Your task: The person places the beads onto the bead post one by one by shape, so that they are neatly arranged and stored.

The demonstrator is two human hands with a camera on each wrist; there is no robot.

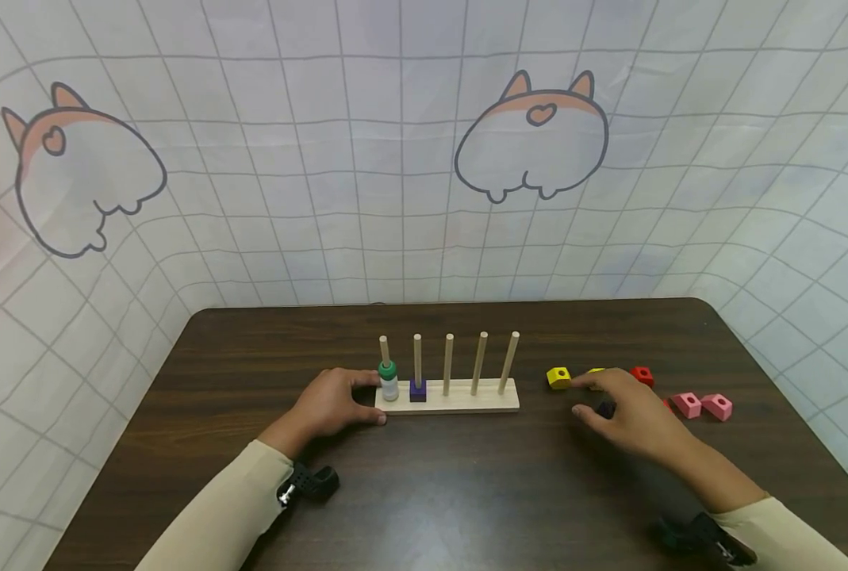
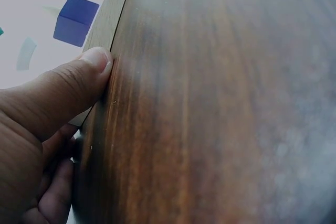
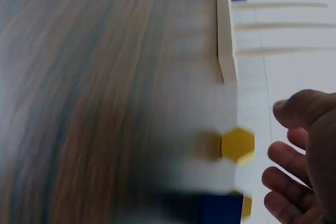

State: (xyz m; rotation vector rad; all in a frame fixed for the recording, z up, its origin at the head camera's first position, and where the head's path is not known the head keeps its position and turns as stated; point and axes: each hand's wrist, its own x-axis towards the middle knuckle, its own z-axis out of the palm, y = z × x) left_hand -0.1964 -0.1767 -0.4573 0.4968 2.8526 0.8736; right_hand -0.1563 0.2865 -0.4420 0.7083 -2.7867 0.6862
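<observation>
A pale wooden peg board (image 1: 466, 403) with several upright pegs stands mid-table. Its leftmost peg carries a green piece (image 1: 387, 369) above a white piece (image 1: 390, 389); a purple block (image 1: 418, 392) sits low on the second peg. My left hand (image 1: 327, 404) holds the board's left end, thumb (image 2: 97, 61) on the front edge. Over to the right, my right hand (image 1: 631, 416) hovers with parted fingers and nothing in its grasp. Below it lies a dark blue block (image 3: 223, 209), partly hidden in the head view. Near its fingertips is a yellow block (image 1: 558, 378).
A second yellow block (image 1: 596, 370) lies partly behind the right hand. Farther right are a red block (image 1: 642, 375), a mostly hidden red piece (image 1: 667, 405) and two pink blocks (image 1: 702, 406). A patterned white cloth (image 1: 409, 198) hangs behind the brown table (image 1: 452, 492).
</observation>
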